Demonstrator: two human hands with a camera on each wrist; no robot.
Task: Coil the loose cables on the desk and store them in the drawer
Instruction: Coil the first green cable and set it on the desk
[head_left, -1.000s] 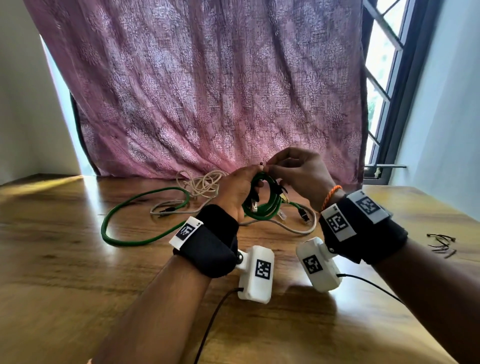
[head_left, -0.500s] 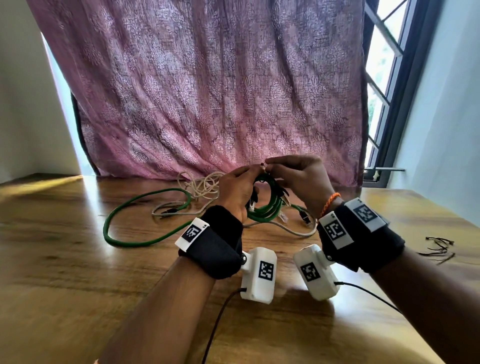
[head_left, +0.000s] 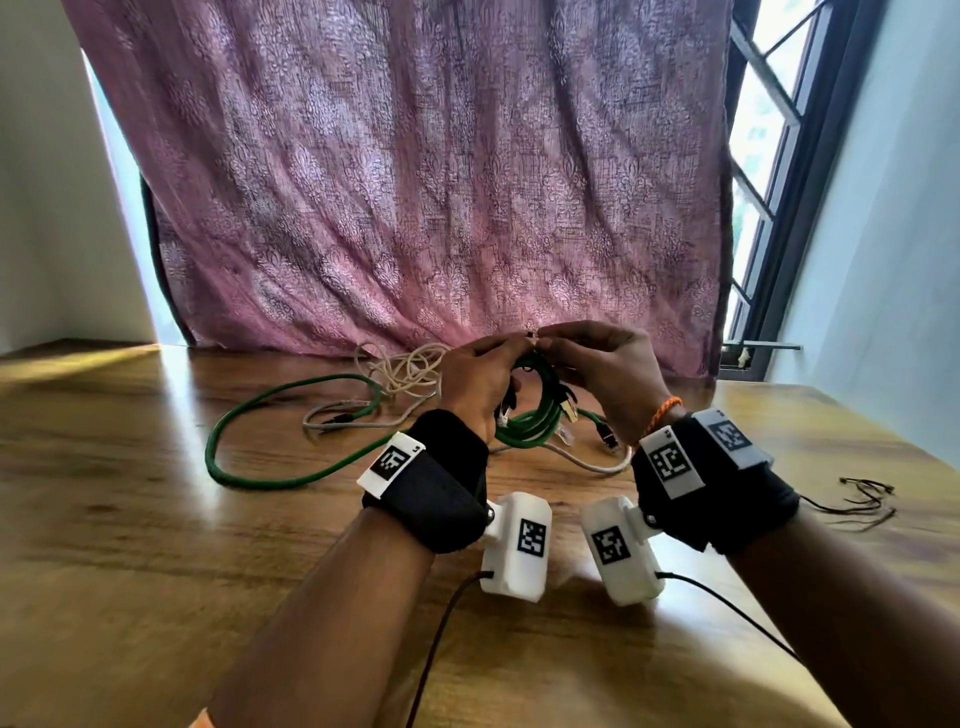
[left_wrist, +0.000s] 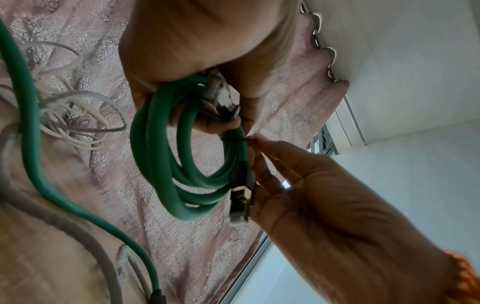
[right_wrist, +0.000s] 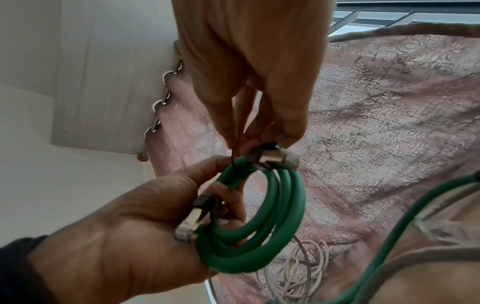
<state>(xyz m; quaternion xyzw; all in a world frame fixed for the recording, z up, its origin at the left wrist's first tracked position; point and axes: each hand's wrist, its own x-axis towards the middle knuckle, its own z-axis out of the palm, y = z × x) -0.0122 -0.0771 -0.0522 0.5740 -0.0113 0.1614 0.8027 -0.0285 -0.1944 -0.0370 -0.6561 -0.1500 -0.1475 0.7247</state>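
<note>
L hand (head_left: 475, 382) grips the coiled green Ethernet cable (head_left: 530, 423), fingers curled round the bundle's top, coil held up off the desk (head_left: 156, 545) and hanging below the hand. One metal-shelled RJ45 plug (right_wrist: 188, 223) lies against the L palm, pinned w/ the loops; a 2nd plug (right_wrist: 272, 157) sits at the coil's top, right under the R fingertips (right_wrist: 291, 131). R hand (head_left: 605, 364) is opposite the L, thumb & forefinger pinching a thin black tie (left_wrist: 235, 139) that wraps across the loops near the top of the coil. Other R fingers loosely extended beside the coil, not around it. Fingertips of both hands nearly meet above the bundle.

Beyond & left of the L hand: a 2nd green cable (head_left: 270, 457), uncoiled, in one big open loop flat on the desk. Just behind the L hand, a tangled cream-white thin cable (head_left: 410, 366). A grey cable (head_left: 576, 460) runs under both hands, w/ loose plugs lying near the R wrist; which cable each belongs to, can't tell. Well to the right of the R wrist, a small bunch of black ties (head_left: 865, 496) on the desk. Pink patterned curtain (head_left: 441, 182) hangs behind everything; window frame (head_left: 779, 171) to its right. Drawer not in any view.
</note>
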